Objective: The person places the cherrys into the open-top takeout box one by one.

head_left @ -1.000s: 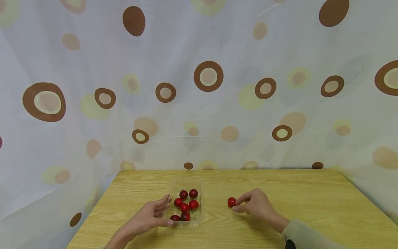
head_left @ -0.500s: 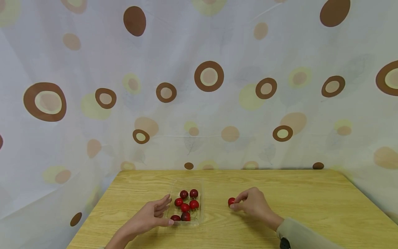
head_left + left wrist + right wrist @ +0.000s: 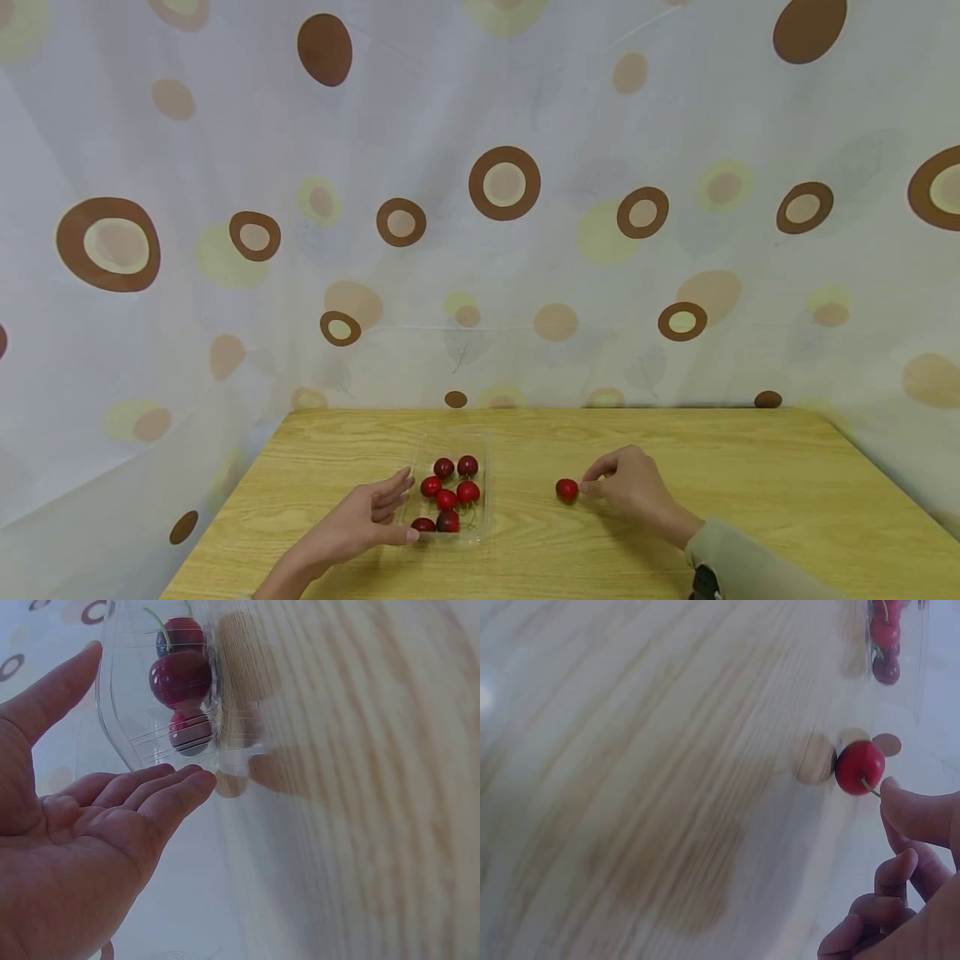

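Note:
A clear plastic box with several dark red cherries in it stands on the table. My left hand is beside its left side, fingers extended and thumb spread at the near corner. In the left wrist view, the fingertips lie right at the box's edge, palm showing. To the right of the box, my right hand pinches the stem of a single red cherry between thumb and index finger. The stem runs up to the thumb tip in the right wrist view; the other fingers are curled.
The light wood table reaches back to a pale curtain patterned with brown and yellow ovals. The curtain also hangs along the left and right sides. A light sleeve with a dark band covers the right forearm.
My right hand first closed in on the lone cherry, then shifted back slightly right, now pinching its stem. The cherry has turned and moved a little right. The left hand and box have stayed put.

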`<action>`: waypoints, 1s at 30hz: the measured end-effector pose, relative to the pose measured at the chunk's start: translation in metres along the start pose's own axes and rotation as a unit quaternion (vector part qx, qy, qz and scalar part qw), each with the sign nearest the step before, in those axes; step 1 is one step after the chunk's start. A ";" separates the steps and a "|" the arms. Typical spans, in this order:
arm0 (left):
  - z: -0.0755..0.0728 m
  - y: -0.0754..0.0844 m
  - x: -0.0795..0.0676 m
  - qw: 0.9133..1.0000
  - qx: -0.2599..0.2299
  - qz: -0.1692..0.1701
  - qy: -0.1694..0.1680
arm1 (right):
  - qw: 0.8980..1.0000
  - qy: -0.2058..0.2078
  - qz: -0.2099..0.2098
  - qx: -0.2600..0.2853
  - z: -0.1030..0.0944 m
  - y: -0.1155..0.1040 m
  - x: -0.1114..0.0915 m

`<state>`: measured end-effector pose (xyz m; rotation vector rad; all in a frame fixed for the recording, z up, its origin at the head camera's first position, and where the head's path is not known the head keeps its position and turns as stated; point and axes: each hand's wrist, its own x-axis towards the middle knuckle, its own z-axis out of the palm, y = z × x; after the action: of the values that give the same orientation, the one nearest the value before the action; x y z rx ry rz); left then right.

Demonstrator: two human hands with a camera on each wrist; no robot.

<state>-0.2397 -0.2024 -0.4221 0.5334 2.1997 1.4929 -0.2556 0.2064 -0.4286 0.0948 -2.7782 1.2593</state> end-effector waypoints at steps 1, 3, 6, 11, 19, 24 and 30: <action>0.000 0.000 0.000 1.000 0.000 0.000 0.000 | 1.000 0.000 -0.003 -0.003 -0.001 0.001 0.001; 0.000 0.000 -0.001 1.000 0.000 0.001 0.001 | 1.000 -0.004 -0.006 -0.008 -0.004 0.003 0.002; 0.000 -0.001 -0.001 1.000 0.000 0.002 0.003 | 1.000 -0.011 -0.004 -0.010 -0.008 0.003 0.003; 0.000 -0.001 0.000 1.000 0.000 0.005 0.004 | 1.000 -0.016 0.002 -0.005 -0.010 0.000 0.002; 0.000 0.001 0.000 1.000 -0.007 0.001 0.002 | 0.999 -0.033 -0.010 0.007 -0.011 -0.004 0.002; -0.001 0.001 0.000 1.000 -0.008 0.005 0.000 | 0.999 -0.044 -0.017 0.026 -0.012 -0.014 0.004; -0.001 -0.001 0.000 1.000 -0.009 0.008 -0.002 | 0.997 -0.051 -0.028 0.054 -0.009 -0.032 0.006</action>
<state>-0.2400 -0.2036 -0.4222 0.5473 2.1814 1.5176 -0.2580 0.1919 -0.3977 0.2491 -2.7688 1.4305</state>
